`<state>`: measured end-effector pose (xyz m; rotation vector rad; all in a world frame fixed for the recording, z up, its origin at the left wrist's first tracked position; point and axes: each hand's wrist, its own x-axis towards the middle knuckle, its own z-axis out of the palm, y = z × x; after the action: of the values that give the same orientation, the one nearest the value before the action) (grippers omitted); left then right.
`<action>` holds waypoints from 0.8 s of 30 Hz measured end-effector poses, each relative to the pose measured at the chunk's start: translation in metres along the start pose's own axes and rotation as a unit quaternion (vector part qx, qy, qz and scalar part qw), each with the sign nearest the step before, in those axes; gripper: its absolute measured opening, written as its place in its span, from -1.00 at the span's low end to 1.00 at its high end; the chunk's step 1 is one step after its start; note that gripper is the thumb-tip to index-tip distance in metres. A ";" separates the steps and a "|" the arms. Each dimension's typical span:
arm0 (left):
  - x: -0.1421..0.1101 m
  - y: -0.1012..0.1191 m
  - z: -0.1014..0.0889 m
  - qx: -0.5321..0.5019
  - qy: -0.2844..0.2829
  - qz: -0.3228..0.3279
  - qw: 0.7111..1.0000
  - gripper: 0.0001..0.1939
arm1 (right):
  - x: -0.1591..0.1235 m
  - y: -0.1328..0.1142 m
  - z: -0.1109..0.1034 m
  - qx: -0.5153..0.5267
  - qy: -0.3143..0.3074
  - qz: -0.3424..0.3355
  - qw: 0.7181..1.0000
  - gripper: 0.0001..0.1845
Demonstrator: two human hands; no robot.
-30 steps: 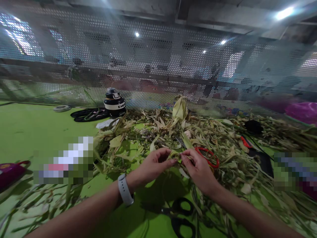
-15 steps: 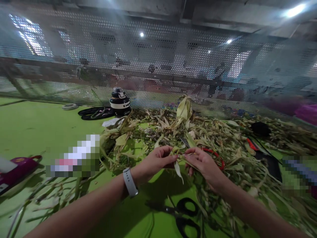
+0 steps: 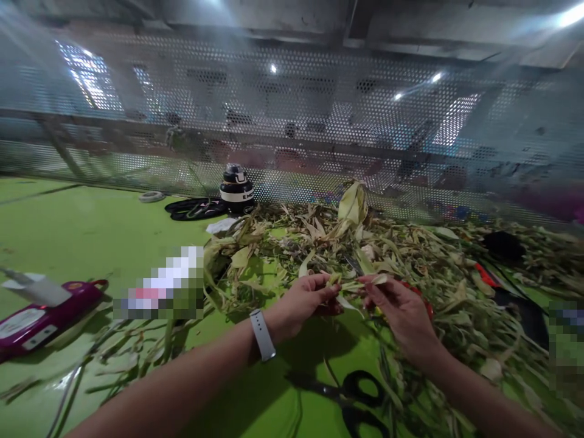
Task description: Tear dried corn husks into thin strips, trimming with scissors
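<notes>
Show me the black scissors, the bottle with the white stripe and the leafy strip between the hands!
Black scissors (image 3: 340, 397): head view, middle, between blades and handles.
Bottle (image 3: 236, 196): head view, on its white stripe.
Leafy strip (image 3: 351, 285): head view, on its uncovered middle.

Between the bare left hand (image 3: 301, 304) and bare right hand (image 3: 406, 313), a pale yellow-green leaf strip (image 3: 350, 285) bars the gap. Ahead, a tangled heap of dry leaves (image 3: 314, 234) obstructs low reaching, backed by a grey perforated panel (image 3: 292, 131). Black-handled scissors (image 3: 336, 394) obstruct the near side. Smooth green tabletop (image 3: 104, 225) offers passage far left (a squat black, white-banded bottle (image 3: 236, 193) stands beyond).
</notes>
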<state>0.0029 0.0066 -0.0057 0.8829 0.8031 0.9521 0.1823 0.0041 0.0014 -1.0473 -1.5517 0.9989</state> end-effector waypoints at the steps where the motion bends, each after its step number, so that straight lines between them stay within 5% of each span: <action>1: 0.000 0.000 0.000 0.002 0.005 0.007 1.000 -0.72 | 0.000 0.000 0.000 -0.008 0.005 -0.008 1.000 -0.76; 11: -0.001 -0.001 0.003 0.040 0.017 0.054 0.998 -0.67 | 0.001 0.000 0.005 0.043 -0.039 0.049 0.997 -0.72; 18: -0.003 -0.005 0.008 0.118 0.030 0.148 0.982 -0.77 | 0.003 0.000 0.004 0.021 -0.142 0.108 0.984 -0.71; 24: -0.007 -0.003 0.010 0.205 0.067 0.192 0.957 -0.85 | 0.002 -0.010 0.004 -0.015 -0.125 0.104 0.986 -0.75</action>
<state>0.0100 -0.0037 -0.0029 1.3820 0.9867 1.2178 0.1767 0.0026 0.0109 -1.1581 -1.6880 1.2953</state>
